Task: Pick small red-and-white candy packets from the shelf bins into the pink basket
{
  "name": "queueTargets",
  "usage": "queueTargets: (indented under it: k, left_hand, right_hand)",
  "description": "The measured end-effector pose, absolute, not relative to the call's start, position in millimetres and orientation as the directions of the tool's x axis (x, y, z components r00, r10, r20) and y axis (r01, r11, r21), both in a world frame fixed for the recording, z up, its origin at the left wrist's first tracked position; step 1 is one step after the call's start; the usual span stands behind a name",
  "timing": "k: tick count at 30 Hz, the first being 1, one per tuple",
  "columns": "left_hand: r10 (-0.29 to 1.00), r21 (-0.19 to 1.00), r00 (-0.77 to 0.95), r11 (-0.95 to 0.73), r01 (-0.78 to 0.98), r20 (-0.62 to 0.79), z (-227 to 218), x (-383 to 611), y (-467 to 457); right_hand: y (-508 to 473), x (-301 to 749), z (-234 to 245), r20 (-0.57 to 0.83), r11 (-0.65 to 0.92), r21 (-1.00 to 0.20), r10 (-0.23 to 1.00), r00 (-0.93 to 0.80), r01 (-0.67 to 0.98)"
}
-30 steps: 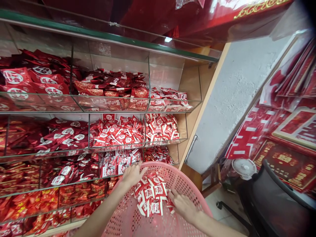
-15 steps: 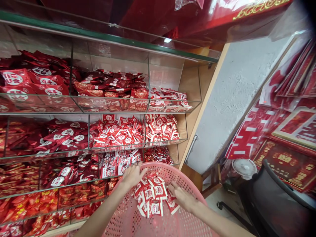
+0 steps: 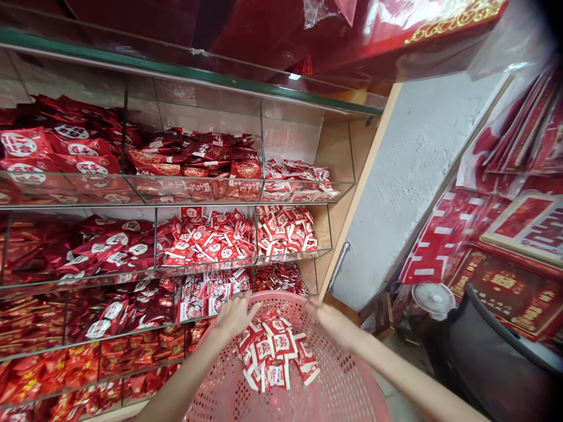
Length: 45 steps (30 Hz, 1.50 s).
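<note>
While red-and-white sachets [image 3: 275,351] are heaped in a pink perforated basket [image 3: 343,387], its far rim is touched by the left hand [image 3: 235,316], spread and empty, and the right hand [image 3: 332,321], grip unclear; glass shelves [image 3: 290,132] of red packets [image 3: 211,240] are seen close beyond.

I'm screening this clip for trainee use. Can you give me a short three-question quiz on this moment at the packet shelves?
1. True or false: the pink basket holds a pile of red-and-white packets.
2. Where is the right hand? A) inside a shelf compartment B) at the basket's far rim C) on the white fan
3. Fill in: the left hand is at the basket's far rim, to the ____ of the packets.

Key: 1 true; 2 B; 3 left.
</note>
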<state>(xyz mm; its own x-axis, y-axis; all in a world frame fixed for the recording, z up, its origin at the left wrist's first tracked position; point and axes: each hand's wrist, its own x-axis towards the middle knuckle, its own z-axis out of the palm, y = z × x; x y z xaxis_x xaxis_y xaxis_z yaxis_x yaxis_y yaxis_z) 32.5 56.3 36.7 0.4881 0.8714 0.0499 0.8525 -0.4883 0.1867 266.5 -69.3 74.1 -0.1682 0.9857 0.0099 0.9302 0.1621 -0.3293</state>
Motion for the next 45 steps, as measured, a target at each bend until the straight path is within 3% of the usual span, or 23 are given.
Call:
queueTargets:
  k: [4,7,10,14,18,22,27,33,37,41,43,45]
  left_hand:
    - [0.864,0.183,0.499,-0.503,0.845,0.069,36,32,56]
    - [0.864,0.196,0.499,-0.501,0.843,0.061,37,32,56]
    - [0.868,0.208,0.495,-0.491,0.846,0.037,40,31,54]
    - [0.871,0.207,0.489,-0.485,0.85,0.035,41,31,54]
    - [0.867,0.199,0.495,-0.497,0.845,0.065,38,31,55]
    - [0.864,0.188,0.499,-0.502,0.844,0.068,37,31,56]
    - [0.861,0.186,0.505,-0.506,0.842,0.055,41,31,55]
    - [0.855,0.174,0.514,-0.517,0.838,0.064,39,31,55]
    - [0.86,0.174,0.504,-0.509,0.843,0.076,35,31,57]
    - [0.865,0.173,0.495,-0.501,0.848,0.081,33,31,57]
    - [0.863,0.171,0.499,-0.506,0.846,0.084,33,31,57]
    - [0.86,0.17,0.504,-0.51,0.843,0.082,34,31,57]
  right_hand:
    - [-34,284,139,0.386,0.207,-0.249,0.917,-0.099,0.946]
    - [-3,294,171,0.535,0.167,-0.196,0.844,-0.038,0.966]
    - [27,297,185,0.546,0.15,-0.156,0.837,-0.041,0.976]
    - [59,292,187,0.458,0.151,-0.122,0.885,-0.079,0.981]
    - [71,290,185,0.37,0.038,-0.116,0.929,0.008,0.993]
    - [70,291,182,0.388,0.047,-0.099,0.922,-0.006,0.994]
    - [63,294,179,0.523,0.174,-0.272,0.853,-0.007,0.947]
    - [14,274,193,0.675,0.395,-0.536,0.731,0.098,0.746]
    - [-37,250,177,0.568,0.369,-0.686,0.81,0.145,0.626]
    - [-63,241,115,0.352,0.237,-0.82,0.926,0.133,0.521]
    - [-66,243,79,0.206,0.124,-0.854,0.972,0.109,0.505]
    - [-66,246,49,0.064,-0.008,-0.813,0.993,0.103,0.582]
